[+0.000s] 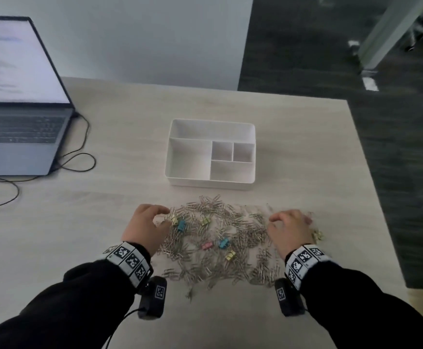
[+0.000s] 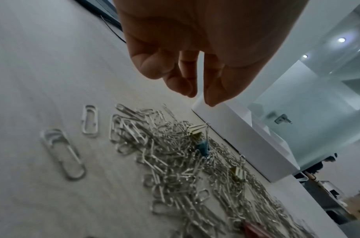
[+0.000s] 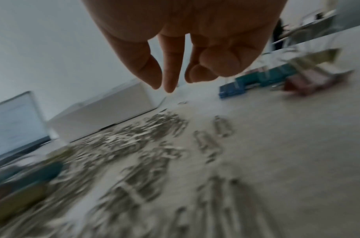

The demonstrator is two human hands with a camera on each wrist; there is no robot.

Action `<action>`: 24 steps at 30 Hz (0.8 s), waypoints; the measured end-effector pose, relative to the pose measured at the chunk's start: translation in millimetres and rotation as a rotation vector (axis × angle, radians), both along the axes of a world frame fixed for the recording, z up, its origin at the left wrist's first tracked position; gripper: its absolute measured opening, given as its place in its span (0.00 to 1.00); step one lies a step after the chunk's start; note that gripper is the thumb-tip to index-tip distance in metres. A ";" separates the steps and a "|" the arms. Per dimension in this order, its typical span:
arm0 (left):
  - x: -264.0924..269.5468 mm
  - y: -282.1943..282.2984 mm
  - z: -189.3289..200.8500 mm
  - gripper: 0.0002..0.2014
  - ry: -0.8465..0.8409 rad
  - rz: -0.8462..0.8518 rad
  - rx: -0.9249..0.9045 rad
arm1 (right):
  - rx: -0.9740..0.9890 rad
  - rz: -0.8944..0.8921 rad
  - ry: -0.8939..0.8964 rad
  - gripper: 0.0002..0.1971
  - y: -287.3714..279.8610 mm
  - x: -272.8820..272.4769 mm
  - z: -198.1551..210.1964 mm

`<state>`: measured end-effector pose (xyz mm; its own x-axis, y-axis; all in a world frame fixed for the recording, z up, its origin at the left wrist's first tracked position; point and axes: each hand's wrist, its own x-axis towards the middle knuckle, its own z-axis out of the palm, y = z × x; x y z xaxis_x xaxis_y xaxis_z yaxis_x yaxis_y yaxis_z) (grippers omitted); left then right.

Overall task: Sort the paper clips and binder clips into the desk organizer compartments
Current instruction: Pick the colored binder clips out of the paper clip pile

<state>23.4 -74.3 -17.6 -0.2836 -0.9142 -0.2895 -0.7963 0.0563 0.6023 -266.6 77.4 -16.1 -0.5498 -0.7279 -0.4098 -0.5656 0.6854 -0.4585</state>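
Fingers on the left hand (image 2: 175, 48) hang loose & bent, holding nothing, just above the paper clips (image 1: 213, 238). Right hand (image 1: 289, 229) same, fingers loose over the pile's right side. Binder clips (image 1: 181, 225) sit mixed in. White organizer (image 1: 210, 183) sits behind the pile, compartments bare.

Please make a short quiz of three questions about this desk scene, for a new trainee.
1. True or false: the white organizer already holds some clips.
2. How many compartments does it have? A) three B) five C) eight
3. Fill in: left of the organizer stands an open ____.

Key:
1. False; every compartment looks empty, and the paper clips lie on the table.
2. B
3. laptop
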 end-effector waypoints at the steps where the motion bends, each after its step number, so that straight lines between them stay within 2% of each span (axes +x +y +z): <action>1: 2.6 -0.1 -0.7 0.10 -0.016 -0.015 0.001 | -0.018 0.091 -0.017 0.09 -1.7 8.2 1.9; 5: 8.2 2.7 -3.8 0.17 -0.090 -0.107 0.048 | 0.024 0.453 -0.168 0.21 -8.3 45.4 -5.3; 8: 7.1 3.3 -7.1 0.25 -0.134 -0.197 0.052 | 0.059 0.536 -0.179 0.27 -10.3 62.1 -13.9; 10: 1.9 2.1 -7.9 0.28 -0.151 -0.257 0.040 | 0.044 0.546 -0.154 0.25 -9.8 67.8 -17.6; 13: -8.5 -3.8 -8.9 0.27 -0.166 -0.328 0.006 | 0.017 0.532 -0.110 0.18 -11.9 72.7 -18.4; 18: -16.0 -14.0 -15.8 0.15 -0.144 -0.382 0.012 | -0.030 0.502 -0.059 0.06 -16.0 76.3 -15.1; 21: -12.5 -14.0 -17.3 0.07 -0.137 -0.375 -0.008 | -0.058 0.452 -0.080 0.04 -14.9 76.8 -13.0; 24: -5.8 -12.9 -18.1 0.05 -0.127 -0.366 0.005 | -0.077 0.362 -0.121 0.02 -16.2 76.4 -9.6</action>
